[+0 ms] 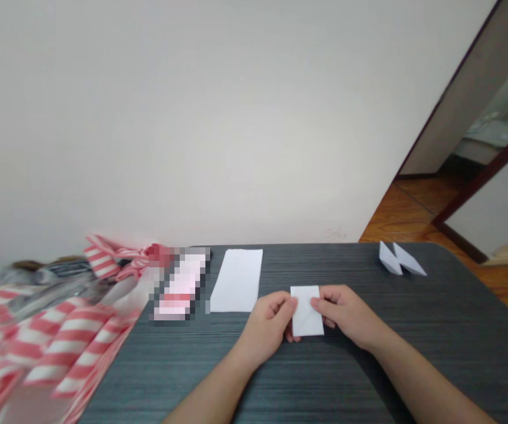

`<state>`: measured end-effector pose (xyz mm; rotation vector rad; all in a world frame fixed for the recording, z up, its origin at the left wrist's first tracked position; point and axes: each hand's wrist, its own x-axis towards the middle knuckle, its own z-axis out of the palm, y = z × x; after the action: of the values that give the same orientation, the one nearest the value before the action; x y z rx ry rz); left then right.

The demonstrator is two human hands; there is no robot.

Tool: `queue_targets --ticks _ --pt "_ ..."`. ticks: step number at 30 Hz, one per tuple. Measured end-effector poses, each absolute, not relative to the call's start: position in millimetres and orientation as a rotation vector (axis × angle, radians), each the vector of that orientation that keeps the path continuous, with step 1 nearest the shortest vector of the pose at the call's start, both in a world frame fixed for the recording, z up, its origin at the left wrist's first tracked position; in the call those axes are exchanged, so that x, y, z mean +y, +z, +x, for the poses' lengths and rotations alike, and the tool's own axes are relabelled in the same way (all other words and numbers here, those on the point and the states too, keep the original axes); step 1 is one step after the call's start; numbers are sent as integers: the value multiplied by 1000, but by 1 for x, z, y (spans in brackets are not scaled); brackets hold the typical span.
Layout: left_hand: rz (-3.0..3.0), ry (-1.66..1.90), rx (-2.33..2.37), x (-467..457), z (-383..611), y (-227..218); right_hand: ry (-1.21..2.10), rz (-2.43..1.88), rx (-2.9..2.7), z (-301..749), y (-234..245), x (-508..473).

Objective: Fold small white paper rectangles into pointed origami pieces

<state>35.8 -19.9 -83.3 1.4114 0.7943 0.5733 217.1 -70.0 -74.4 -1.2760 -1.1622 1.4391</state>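
A small folded piece of white paper [307, 312] is held up between my two hands, just above the dark table. My left hand [269, 324] pinches its left edge, thumb on the front and fingers behind. On the opposite edge, my right hand [346, 312] grips it the same way. A faint diagonal crease runs across the lower part of the paper. Left of my hands lies a white sheet of paper [237, 280], flat on the table. Two pointed folded paper pieces [398, 259] stand side by side at the far right.
The dark wood-grain table [183, 371] meets a white wall [236, 118] at the back. A pixelated pink and white item [181, 285] lies at its left edge. Beyond that edge is a heap of red-and-white striped cloth [59, 341]. Wooden floor [404, 206] shows at right.
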Motion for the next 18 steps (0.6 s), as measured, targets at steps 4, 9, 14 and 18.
queue_targets --ticks 4,9,14,18 --pt "1435 590 810 -20 36 -86 1450 -1302 -1142 217 -81 -70" --pt "1394 613 835 -20 38 -88 1432 -1366 -1163 217 -85 -69" --pt "1338 596 797 -19 39 -89 1381 -1289 -1146 220 -84 -69" --pt "1370 564 779 -21 38 -89 1376 -1250 -1110 221 -82 -69"
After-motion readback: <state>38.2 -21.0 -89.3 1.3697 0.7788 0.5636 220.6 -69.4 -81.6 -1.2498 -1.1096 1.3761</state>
